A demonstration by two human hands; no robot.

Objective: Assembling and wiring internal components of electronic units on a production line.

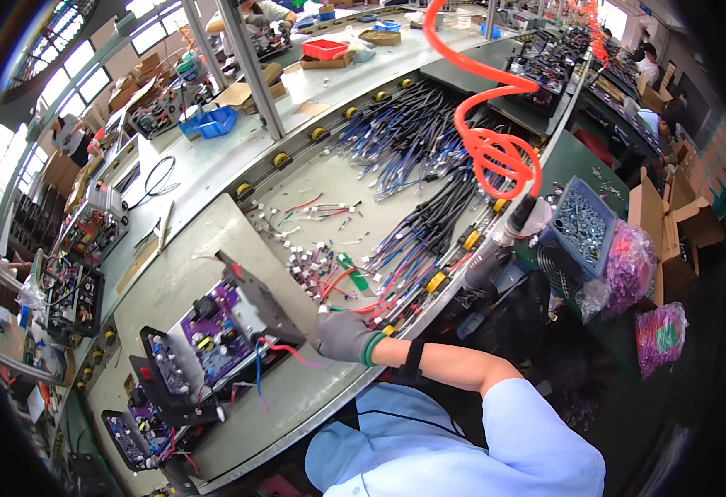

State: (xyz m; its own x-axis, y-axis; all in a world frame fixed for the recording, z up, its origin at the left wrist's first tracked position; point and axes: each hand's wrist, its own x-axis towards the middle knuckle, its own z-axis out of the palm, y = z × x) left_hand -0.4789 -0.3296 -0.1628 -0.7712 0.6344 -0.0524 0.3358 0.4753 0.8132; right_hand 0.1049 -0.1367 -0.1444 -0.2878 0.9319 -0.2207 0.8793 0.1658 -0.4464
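On the counter (313,414), toward its left end, sit open black housings with purple circuit boards (222,331), loose red and blue leads trailing. Just right of them, at the near edge, the grey-gloved right hand (342,335) is partly curled beside red wires (371,308); I cannot tell whether it grips any. Dark cable bundles (429,219) spread beyond, toward the far edge.
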